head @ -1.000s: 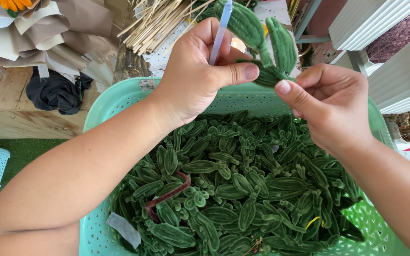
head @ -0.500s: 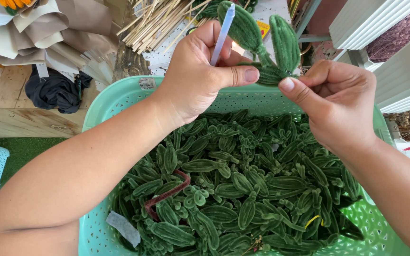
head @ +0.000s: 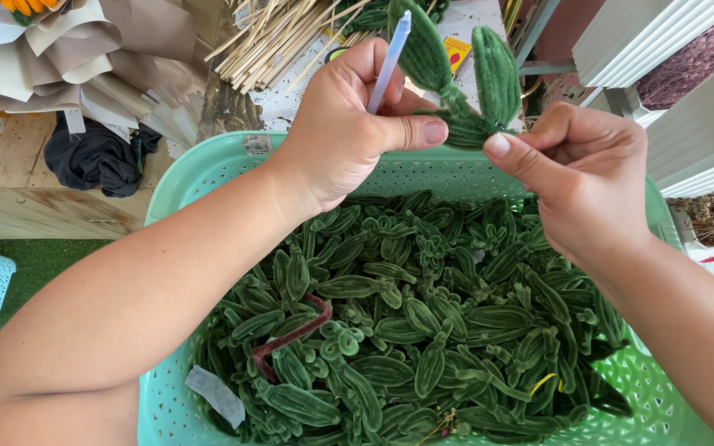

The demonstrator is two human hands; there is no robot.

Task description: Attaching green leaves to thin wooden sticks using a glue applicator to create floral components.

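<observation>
Holding a pale blue stick [head: 389, 62] upright between thumb and fingers, the left hand [head: 349, 124] is closed around it above the far rim of the mint-green basket [head: 208, 169], its thumb tip also pressing the base of a green fuzzy leaf pair [head: 464, 78]. The right hand [head: 588, 177] is curled nearly shut just beside it, fingertips pinching the twisted end of those same leaves, so both hands meet at the joint where leaves and stick come together. Judging by this, the leaves are partway fastened to the stick: they stand up off it, but their stem end sits loose in the fingers (whether it wraps the stick I cannot tell). Below, the basket is heaped with many more leaves [head: 406, 330] of the same kind, all unattached, plus one dark red strand [head: 295, 330] and a white scrap [head: 216, 395]. A bundle of wooden sticks [head: 270, 41] and folded kraft paper [head: 59, 58] lie beyond the basket, so much appears left.
</observation>
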